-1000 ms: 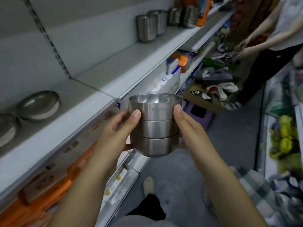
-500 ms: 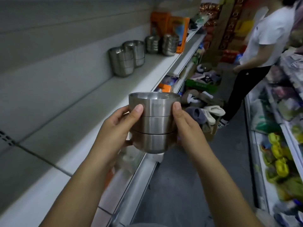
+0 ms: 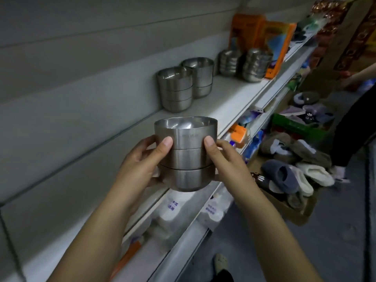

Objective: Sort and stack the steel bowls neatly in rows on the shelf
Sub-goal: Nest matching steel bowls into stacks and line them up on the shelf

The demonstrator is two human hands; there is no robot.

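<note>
- The left hand (image 3: pixel 142 159) is in the middle of the frame. Its fingers curl round the left side of the held stack of bowls (image 3: pixel 186 153), and its thumb lies flat on the front.
- The right hand (image 3: pixel 230 161) grips the right side the same way, thumb on the front.
- The held stack is three steel bowls, one inside the next. It is upright in the air between the two hands, by the front edge of the white shelf (image 3: pixel 219 110).
- Below it, white bags (image 3: pixel 173 208) lie on a lower shelf.
- Farther back, in the upper middle, two tall bowl stacks (image 3: pixel 175 88) stand on the shelf, close side by side.
- Behind them are two rounder bowl stacks (image 3: pixel 255 65), just beside an orange box (image 3: pixel 278 43).
- On the right, a cardboard box of slippers (image 3: pixel 295 169) sits on the floor.
</note>
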